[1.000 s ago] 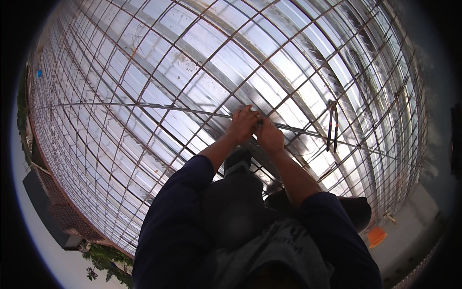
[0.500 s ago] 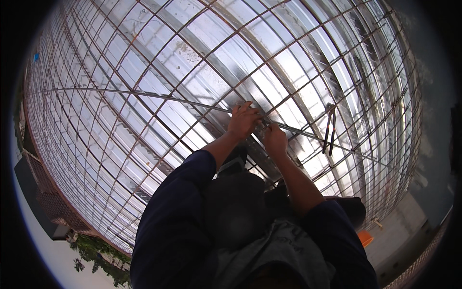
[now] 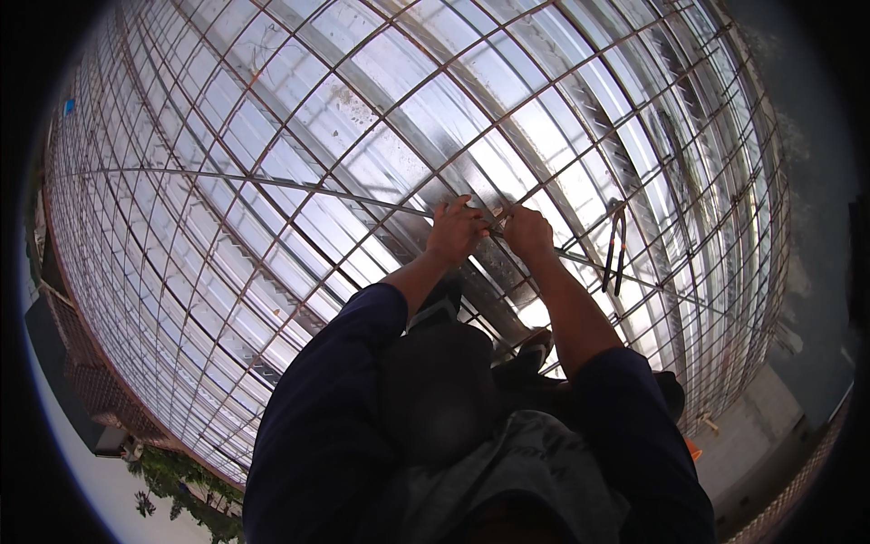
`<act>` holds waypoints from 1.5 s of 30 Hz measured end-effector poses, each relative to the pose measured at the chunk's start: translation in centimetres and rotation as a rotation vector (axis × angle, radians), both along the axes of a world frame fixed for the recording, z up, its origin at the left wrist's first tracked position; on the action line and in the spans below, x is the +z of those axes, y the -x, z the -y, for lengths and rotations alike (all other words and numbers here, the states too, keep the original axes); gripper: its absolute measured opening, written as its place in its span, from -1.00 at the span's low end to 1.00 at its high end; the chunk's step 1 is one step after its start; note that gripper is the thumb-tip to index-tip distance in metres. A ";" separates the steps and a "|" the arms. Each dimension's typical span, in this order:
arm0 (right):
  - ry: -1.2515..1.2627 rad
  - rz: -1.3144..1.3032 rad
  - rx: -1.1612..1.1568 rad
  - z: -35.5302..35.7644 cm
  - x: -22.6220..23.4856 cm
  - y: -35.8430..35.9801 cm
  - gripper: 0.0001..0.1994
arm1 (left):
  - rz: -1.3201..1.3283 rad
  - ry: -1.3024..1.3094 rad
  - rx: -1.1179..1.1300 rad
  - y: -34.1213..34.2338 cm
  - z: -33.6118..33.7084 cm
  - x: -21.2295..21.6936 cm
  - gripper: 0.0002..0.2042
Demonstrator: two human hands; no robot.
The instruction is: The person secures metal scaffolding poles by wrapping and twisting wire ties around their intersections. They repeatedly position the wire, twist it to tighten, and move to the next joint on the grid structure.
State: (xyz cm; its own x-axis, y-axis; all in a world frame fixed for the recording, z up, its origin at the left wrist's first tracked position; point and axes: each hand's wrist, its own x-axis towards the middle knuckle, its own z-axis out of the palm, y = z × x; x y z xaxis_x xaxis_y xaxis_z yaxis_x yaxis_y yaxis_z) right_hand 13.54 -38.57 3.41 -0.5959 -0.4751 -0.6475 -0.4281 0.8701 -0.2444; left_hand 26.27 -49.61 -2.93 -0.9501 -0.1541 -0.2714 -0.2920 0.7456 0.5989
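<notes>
A thin steel rod [image 3: 346,191] runs slantwise over a grid of rusty reinforcing bars [image 3: 507,112]. My left hand [image 3: 455,232] has its fingers curled over this rod near the middle of the view. Close beside it, my right hand [image 3: 530,232] is closed in a pinch at the bar crossing, its thumb and forefinger toward the left hand. What the right fingers grip is too small to make out. To the right, a pair of pincers [image 3: 615,247] with dark handles and orange marks hangs or rests on the grid, apart from both hands.
Shiny ribbed metal decking [image 3: 385,159] lies beneath the grid. My shoe [image 3: 536,344] shows below the right forearm. A concrete ledge [image 3: 757,412] borders the lower right, beside a bit of an orange object [image 3: 693,449]. Green foliage [image 3: 181,476] shows beyond the lower left edge.
My right hand has moved up and slightly right, turning over the rod beside the left hand. The left hand stays nearly in place. My shoe has come into view below.
</notes>
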 end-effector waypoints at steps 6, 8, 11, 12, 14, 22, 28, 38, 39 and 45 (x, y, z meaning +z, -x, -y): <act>-0.126 -0.052 0.230 -1.5 -1.4 -1.8 -0.82 | -0.016 0.012 0.009 -0.2 -0.1 0.4 -0.77; -0.131 -0.048 0.268 -1.5 -1.3 -1.9 -0.82 | -0.021 0.010 0.014 -0.4 0.0 0.4 -0.76; -0.149 -0.003 0.292 -1.4 -1.2 -1.9 -0.82 | -0.036 -0.006 0.006 -0.5 0.0 0.1 -0.76; -0.149 0.020 0.298 -1.5 -1.3 -2.0 -0.82 | -0.039 0.007 0.004 -0.5 0.0 0.0 -0.76; -0.154 0.067 0.311 -2.2 -1.5 -2.5 -0.81 | -0.044 0.030 -0.001 -0.5 -0.2 -0.2 -0.75; 0.298 0.484 -0.415 -3.8 -0.2 -4.2 -0.69 | 0.013 0.010 -0.004 -0.7 -0.1 0.4 -0.78; -0.320 -0.458 -0.313 -15.4 0.1 4.2 -0.25 | -0.009 -0.003 -0.019 -0.9 -0.2 0.3 -0.78; -0.121 -0.053 -0.443 -23.0 -2.0 7.4 -0.53 | -0.078 -0.039 -0.096 -2.8 -0.4 4.7 -0.61; -0.189 -0.276 -0.353 -26.2 -4.8 8.7 -0.65 | -0.090 -0.101 -0.205 -1.3 -1.3 4.6 -0.62; 0.117 0.383 -0.563 -24.2 0.4 9.9 -0.80 | -0.031 -0.128 -0.349 -1.8 -3.7 5.4 -0.61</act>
